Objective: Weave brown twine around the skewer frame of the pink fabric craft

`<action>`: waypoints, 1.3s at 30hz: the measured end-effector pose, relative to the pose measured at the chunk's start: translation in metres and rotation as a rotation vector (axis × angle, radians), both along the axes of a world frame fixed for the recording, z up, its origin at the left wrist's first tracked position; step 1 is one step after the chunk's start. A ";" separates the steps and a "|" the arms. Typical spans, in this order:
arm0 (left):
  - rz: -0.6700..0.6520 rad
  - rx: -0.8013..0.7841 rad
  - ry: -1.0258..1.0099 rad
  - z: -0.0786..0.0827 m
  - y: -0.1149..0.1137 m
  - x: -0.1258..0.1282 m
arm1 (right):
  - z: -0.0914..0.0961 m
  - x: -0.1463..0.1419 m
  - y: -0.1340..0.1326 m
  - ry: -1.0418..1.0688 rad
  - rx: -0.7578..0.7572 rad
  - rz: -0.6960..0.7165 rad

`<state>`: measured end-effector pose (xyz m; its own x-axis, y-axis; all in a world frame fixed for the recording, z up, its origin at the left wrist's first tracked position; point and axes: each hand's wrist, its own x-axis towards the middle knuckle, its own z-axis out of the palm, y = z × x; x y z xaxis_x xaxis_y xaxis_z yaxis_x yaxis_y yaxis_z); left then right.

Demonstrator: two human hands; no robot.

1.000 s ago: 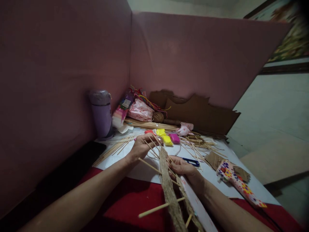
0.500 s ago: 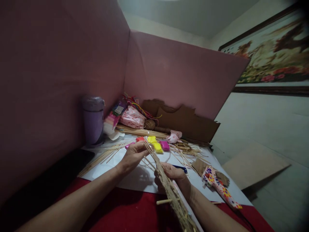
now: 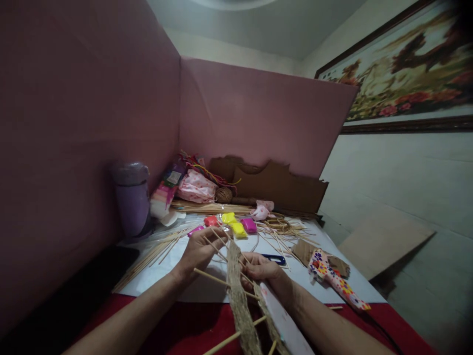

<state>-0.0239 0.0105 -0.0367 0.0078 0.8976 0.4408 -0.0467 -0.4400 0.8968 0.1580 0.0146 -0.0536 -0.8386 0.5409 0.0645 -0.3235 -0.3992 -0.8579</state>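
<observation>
Over the red cloth (image 3: 207, 320), our left hand (image 3: 197, 252) and right hand (image 3: 269, 273) grasp sticks (image 3: 214, 248); 2 twine bands (image 3: 236, 291) look woven, stick ends bare.

1. I see one twine ball (image 3: 223, 195).
2. In front of the ball are two yellow packets (image 3: 238, 230), two magenta packets (image 3: 249, 226) and one red packet (image 3: 211, 221).
3. Left of the ball stands one purple tumbler (image 3: 132, 207).
4. Right of the ball, nearer to me, lies one flowered tool (image 3: 335, 281).
5. Nearer to me than the ball, I hold two twine strips (image 3: 235, 291).
</observation>
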 end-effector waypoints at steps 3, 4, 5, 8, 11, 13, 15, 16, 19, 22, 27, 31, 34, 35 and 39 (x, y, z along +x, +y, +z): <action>-0.046 -0.068 -0.040 0.003 -0.003 -0.002 | 0.001 -0.001 -0.002 0.038 0.000 -0.012; -0.067 -0.089 -0.043 0.005 -0.005 -0.004 | 0.002 -0.002 -0.002 0.054 -0.006 -0.025; -0.087 -0.112 -0.031 0.008 -0.006 -0.006 | 0.003 -0.002 -0.002 0.071 -0.007 -0.040; -0.174 -0.222 0.034 0.018 -0.013 -0.012 | 0.006 -0.001 -0.002 0.096 0.014 -0.074; -0.282 -0.310 0.012 0.028 -0.019 -0.017 | 0.010 0.002 -0.002 0.081 0.036 -0.090; -0.281 -0.313 -0.005 0.033 -0.022 -0.020 | 0.011 0.005 -0.002 0.074 0.043 -0.111; -0.307 -0.350 0.039 0.035 -0.023 -0.022 | 0.013 0.007 -0.002 0.070 0.052 -0.119; -0.344 -0.388 0.086 0.036 -0.024 -0.023 | 0.013 0.007 -0.002 0.069 0.058 -0.115; -0.444 -0.490 0.211 0.035 -0.025 -0.025 | 0.014 0.008 -0.003 0.057 0.073 -0.112; -0.539 -0.559 0.196 0.033 -0.025 -0.026 | 0.013 0.008 -0.003 0.045 0.077 -0.122; -0.698 -0.647 0.089 0.033 -0.028 -0.026 | 0.010 0.009 -0.002 0.026 0.086 -0.120; -0.743 -0.666 0.063 0.035 -0.031 -0.026 | 0.011 0.010 -0.003 0.006 0.085 -0.126; -0.744 -0.661 0.075 0.036 -0.032 -0.025 | 0.012 0.010 -0.004 -0.005 0.079 -0.132; -0.740 -0.654 0.076 0.036 -0.031 -0.024 | 0.013 0.010 -0.005 -0.006 0.075 -0.137; -0.724 -0.646 0.050 0.034 -0.030 -0.023 | 0.013 0.009 -0.005 0.011 0.062 -0.144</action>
